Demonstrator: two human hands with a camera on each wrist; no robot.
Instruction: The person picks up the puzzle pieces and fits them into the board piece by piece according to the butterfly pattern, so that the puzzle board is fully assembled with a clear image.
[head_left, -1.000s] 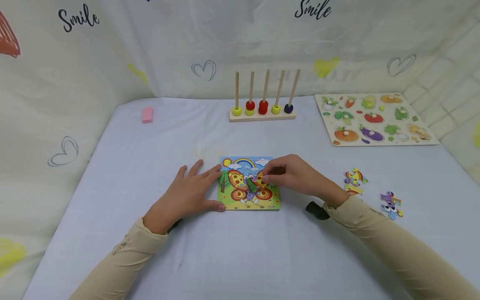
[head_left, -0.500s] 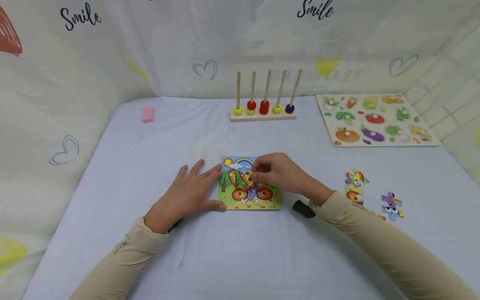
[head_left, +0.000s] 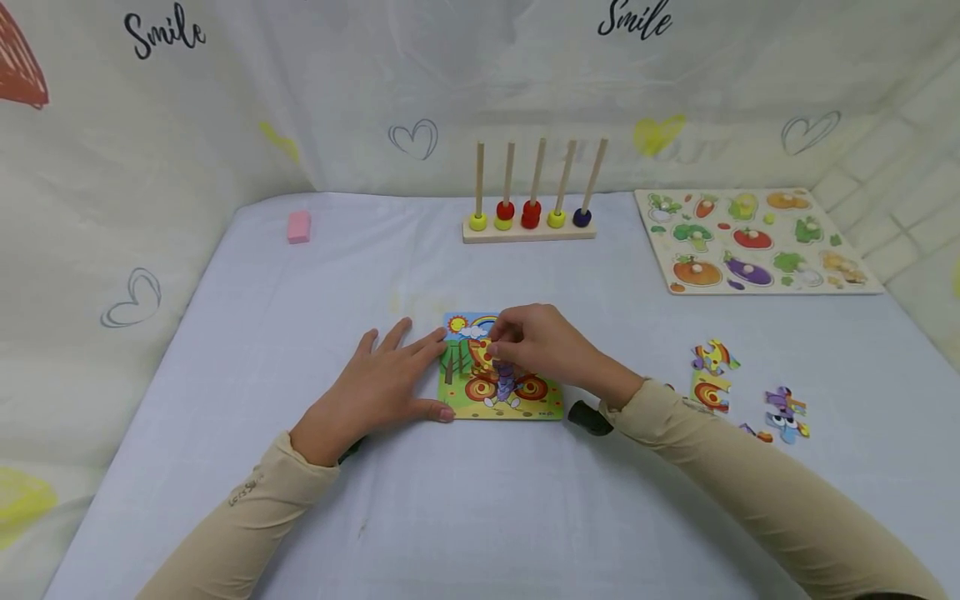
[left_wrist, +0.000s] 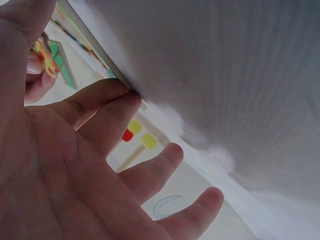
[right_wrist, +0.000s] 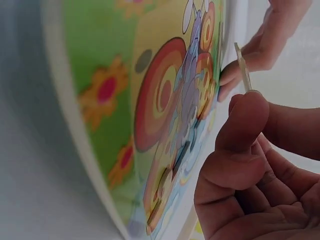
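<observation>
- Butterfly puzzle board (head_left: pixel 536 404): flat, touched by the left hand (head_left: pixel 378 396).
- Puzzle piece (right_wrist: pixel 243 67): thin, yellow and green, pinched by the right hand (head_left: pixel 543 343) above the board.
- Loose pieces (head_left: pixel 710 390): multicoloured, right of that hand.

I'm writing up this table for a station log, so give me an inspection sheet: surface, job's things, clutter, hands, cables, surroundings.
Surface: white cloth, lightly wrinkled.
Job's things: butterfly puzzle board lying flat; loose puzzle pieces to its right; held piece, green and yellow.
Clutter: pink block, bead stand and vegetable board, all towards the back.
Hands: left hand spread, touching the puzzle board's left edge; right hand pinching the held piece over the board.
Cables: nothing seen.
Surroundings: pale backdrop printed with hearts and "Smile".
</observation>
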